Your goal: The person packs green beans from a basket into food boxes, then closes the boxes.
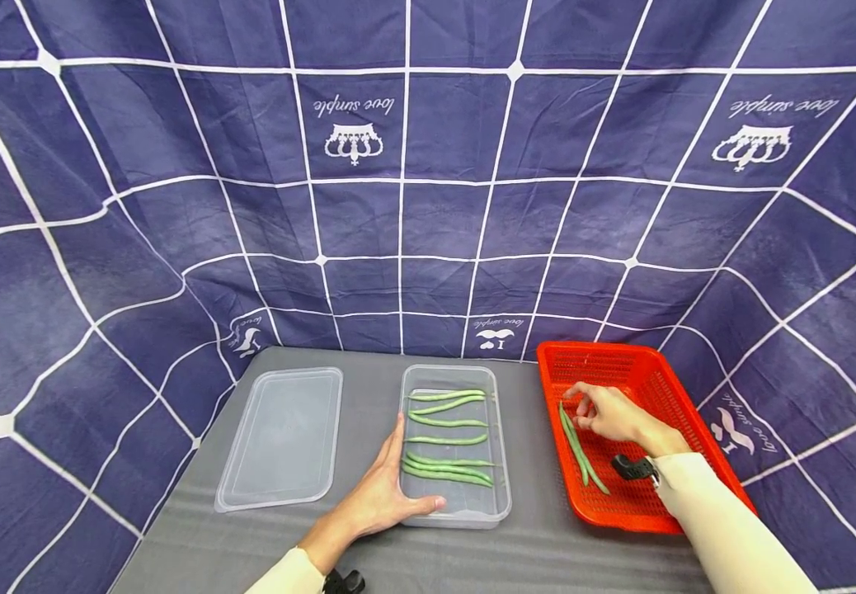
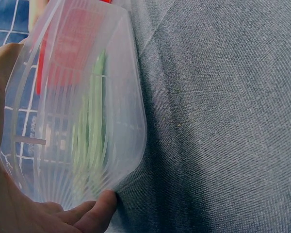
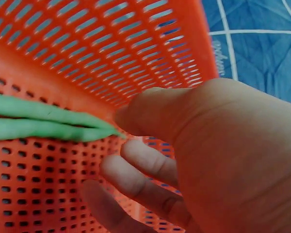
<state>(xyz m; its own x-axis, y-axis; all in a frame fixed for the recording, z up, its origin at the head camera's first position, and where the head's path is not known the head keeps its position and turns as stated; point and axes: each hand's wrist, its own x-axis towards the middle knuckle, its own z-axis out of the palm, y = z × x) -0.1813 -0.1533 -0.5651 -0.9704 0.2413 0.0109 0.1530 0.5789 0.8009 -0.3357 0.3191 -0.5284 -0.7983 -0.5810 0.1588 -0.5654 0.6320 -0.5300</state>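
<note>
A clear plastic container (image 1: 453, 511) holds several green beans (image 1: 446, 440) laid crosswise in a column. My left hand (image 1: 382, 487) rests at its near left corner, fingers along the left wall and thumb at the near rim. In the left wrist view its fingertips (image 2: 104, 206) touch the outer wall. My right hand (image 1: 609, 415) is inside the red basket (image 1: 597, 516), near its left wall. Two green beans (image 3: 43, 119) lie there side by side. Their tips reach between my right thumb and index finger, which stand apart with a small gap.
A translucent flat lid (image 1: 279, 441) lies left of the container on the grey cloth-covered table (image 1: 532, 553). Blue cloth (image 1: 443, 223) with white lines hangs behind and at both sides. The basket's raised perforated wall (image 3: 121, 34) stands close around the right hand.
</note>
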